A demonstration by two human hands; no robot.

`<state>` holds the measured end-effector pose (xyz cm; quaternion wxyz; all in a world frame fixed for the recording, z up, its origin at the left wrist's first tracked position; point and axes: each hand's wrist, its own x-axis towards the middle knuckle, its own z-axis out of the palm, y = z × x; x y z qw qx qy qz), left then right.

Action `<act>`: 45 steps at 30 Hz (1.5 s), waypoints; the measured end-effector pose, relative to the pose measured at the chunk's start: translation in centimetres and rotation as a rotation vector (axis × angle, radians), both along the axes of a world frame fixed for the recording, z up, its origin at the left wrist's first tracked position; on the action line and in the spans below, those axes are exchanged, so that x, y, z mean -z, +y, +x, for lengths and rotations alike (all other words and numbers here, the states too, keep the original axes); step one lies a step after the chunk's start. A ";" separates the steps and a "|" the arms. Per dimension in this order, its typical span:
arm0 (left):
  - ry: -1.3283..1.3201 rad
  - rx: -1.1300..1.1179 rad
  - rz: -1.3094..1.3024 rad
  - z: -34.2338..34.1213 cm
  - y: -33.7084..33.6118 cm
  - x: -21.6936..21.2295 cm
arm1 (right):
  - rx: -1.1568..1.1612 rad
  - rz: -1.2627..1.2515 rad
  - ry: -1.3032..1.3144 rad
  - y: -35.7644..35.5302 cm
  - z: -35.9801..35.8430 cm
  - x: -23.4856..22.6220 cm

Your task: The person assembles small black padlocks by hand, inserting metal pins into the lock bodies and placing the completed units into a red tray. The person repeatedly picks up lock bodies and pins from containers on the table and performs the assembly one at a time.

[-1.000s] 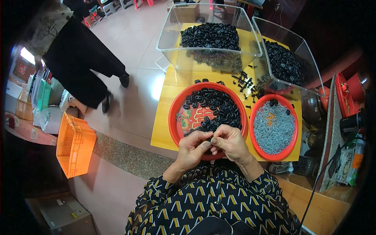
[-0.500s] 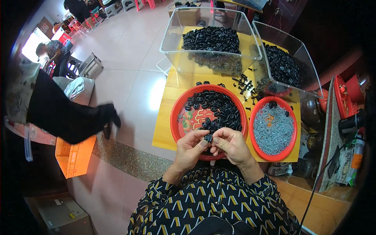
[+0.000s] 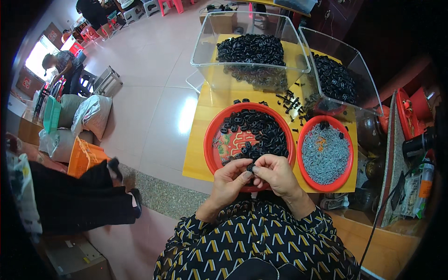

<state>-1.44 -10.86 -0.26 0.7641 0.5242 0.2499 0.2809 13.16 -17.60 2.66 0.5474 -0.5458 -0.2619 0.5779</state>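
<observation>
My left hand (image 3: 228, 182) and my right hand (image 3: 279, 176) meet over the near edge of a round red tray (image 3: 208, 158). Pinched between their fingertips is a small black plastic part (image 3: 250, 167), mostly covered by the fingers. Many loose black two-holed parts (image 3: 268, 128) are heaped in the tray, mainly toward its right side, leaving some of its printed bottom showing at left. To the right, a smaller oval red tray (image 3: 326, 188) holds a heap of silvery screws (image 3: 325, 161), with a few black pieces at its far end.
Two clear plastic bins with black parts (image 3: 252, 49) (image 3: 333, 77) stand beyond the trays on a yellow board (image 3: 196, 161). Small black pieces (image 3: 291, 101) are scattered between them. At left are a passer-by's dark trousers (image 3: 88, 198), an orange crate (image 3: 84, 156) and sacks (image 3: 93, 116).
My fingers have shifted slightly around the black part, which now shows less. The passer-by at left has moved nearer, uncovering the sacks and a green basket behind.
</observation>
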 end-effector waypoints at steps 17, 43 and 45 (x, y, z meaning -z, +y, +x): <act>0.265 -0.296 0.668 -3.0 3.7 1.4 | -0.140 0.349 -1.377 5.4 5.4 -2.0; 0.479 -0.036 1.342 -2.2 7.8 -1.1 | -0.358 0.148 -1.646 6.6 2.4 1.4; 0.502 0.098 1.365 -1.2 8.4 -0.5 | -0.327 0.183 -1.645 6.4 2.4 1.6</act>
